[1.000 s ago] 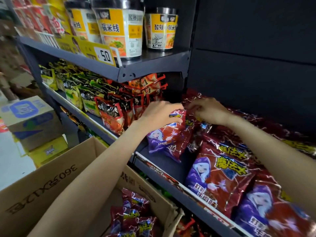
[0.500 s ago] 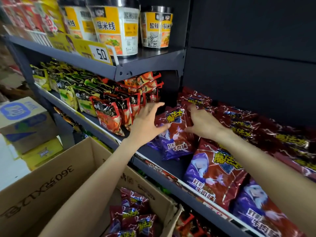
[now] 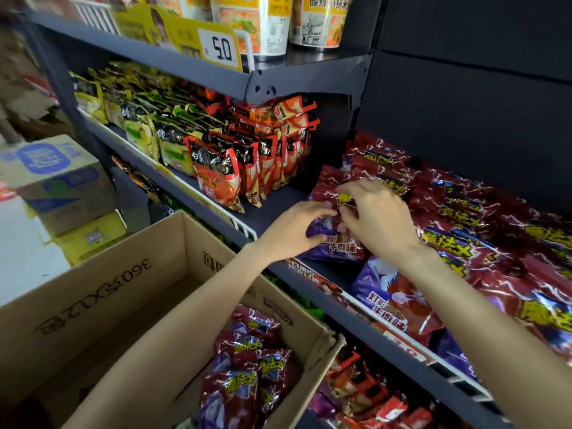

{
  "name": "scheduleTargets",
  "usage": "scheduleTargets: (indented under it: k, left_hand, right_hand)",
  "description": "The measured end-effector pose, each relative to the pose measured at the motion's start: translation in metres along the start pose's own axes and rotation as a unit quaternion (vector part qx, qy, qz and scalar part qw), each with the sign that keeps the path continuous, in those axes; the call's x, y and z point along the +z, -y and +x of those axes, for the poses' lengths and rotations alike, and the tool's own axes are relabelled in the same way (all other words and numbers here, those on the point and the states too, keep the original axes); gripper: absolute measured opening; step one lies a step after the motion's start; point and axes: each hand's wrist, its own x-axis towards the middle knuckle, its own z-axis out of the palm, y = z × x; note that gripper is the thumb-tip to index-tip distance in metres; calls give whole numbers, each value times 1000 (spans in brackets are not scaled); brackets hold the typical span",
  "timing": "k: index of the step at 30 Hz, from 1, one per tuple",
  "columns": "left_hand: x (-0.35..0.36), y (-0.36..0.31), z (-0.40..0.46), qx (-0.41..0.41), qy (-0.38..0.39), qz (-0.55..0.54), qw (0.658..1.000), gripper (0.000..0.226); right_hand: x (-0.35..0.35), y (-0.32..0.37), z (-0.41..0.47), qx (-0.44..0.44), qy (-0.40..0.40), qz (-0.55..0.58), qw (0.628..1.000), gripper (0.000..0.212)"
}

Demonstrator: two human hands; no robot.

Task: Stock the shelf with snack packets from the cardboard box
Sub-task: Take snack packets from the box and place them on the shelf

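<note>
A: Your hands are both on one snack packet (image 3: 332,212), centre of frame, standing on the shelf (image 3: 278,209). Left hand (image 3: 294,230) cups its left edge, fingers curled round it. Right hand (image 3: 376,218) has fingers bent, pinching the packet's front near the top.

B: Room around it?

A: Bare shelf strip left of the packet, up to the orange noodle packs (image 3: 223,178). To the right, it is close against the row of red packets (image 3: 464,218). The upper shelf edge (image 3: 309,78) overhangs at upper centre.

B: Box?

A: Cardboard box (image 3: 123,289) at lower left, open, rim just beside the shelf front. More matching packets (image 3: 247,366) lie in its right end, under your left forearm.
</note>
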Motion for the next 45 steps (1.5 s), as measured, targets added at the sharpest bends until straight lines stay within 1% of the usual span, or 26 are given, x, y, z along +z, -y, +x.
scheduleTargets:
  k: [2,4,6,7,8,9,10,11,13,14,15,17,20,23,26,27,29,32,34,36,38,41,43,45]
  left_hand:
    - [-14,2,-23,-15,-62,49,997,35]
    - [-33,2,-55,-3,-147,106,983,21]
    - [-51,7,-94,15,-234,159,959,18]
    - [-58,11,-116,10,-256,183,949,21]
    - [-64,17,-138,-3,-259,207,943,23]
    - [-67,24,-161,-20,-246,227,942,24]
    - [-70,29,-183,-43,-216,243,945,25]
    - [-72,35,-205,-76,-173,254,949,25]
    - [-73,47,-246,-178,-61,242,952,21]
    - [-71,56,-267,-230,-7,226,946,16]
    - [-68,65,-289,-269,29,214,939,12]
    - [-61,81,-329,-316,57,200,926,14]
    - [-44,99,-370,-370,80,187,906,22]
    - [-27,120,-387,-370,134,188,900,27]
    - [-11,142,-392,-358,176,205,894,32]
    - [-5,148,-392,-364,187,207,889,36]
    - [9,159,-392,-384,220,202,874,46]
    - [30,173,-397,-422,296,197,834,61]
    - [41,183,-405,-452,325,194,808,73]
    - [48,191,-412,-471,341,189,792,81]
    - [51,195,-414,-474,343,183,790,82]
    - [55,196,-411,-445,366,192,795,76]
    - [57,195,-406,-417,392,203,794,73]
    - [53,194,-399,-394,404,208,799,71]
  right_hand:
    - [6,16,-5,-36,-30,18,999,25]
    - [14,37,-10,-85,-31,53,995,17]
    - [27,60,-16,-131,5,73,989,12]
    - [35,73,-18,-153,28,74,985,11]
    - [45,85,-21,-176,54,70,980,13]
    - [56,97,-24,-199,82,61,975,15]
    - [68,110,-27,-222,114,54,967,17]
    - [81,121,-29,-244,145,54,957,19]
    - [110,142,-33,-281,199,58,937,19]
    - [125,150,-34,-297,220,52,928,19]
    - [140,156,-35,-311,240,40,919,19]
    - [170,165,-37,-332,274,-1,903,20]
    - [207,166,-40,-345,291,-112,885,21]
    - [236,158,-46,-312,299,-210,877,23]
    - [260,153,-58,-311,340,-256,850,24]
    - [267,153,-62,-305,346,-260,848,23]
    - [279,154,-69,-275,354,-244,860,23]
    - [287,156,-74,-245,374,-207,870,26]
    - [289,160,-71,-238,389,-153,877,27]
    - [290,168,-68,-232,387,-87,888,26]
    - [293,175,-68,-246,376,-35,892,27]
    - [301,174,-70,-268,375,-4,887,31]
    - [304,165,-70,-250,416,-6,874,37]
    - [304,155,-69,-240,468,-22,851,50]
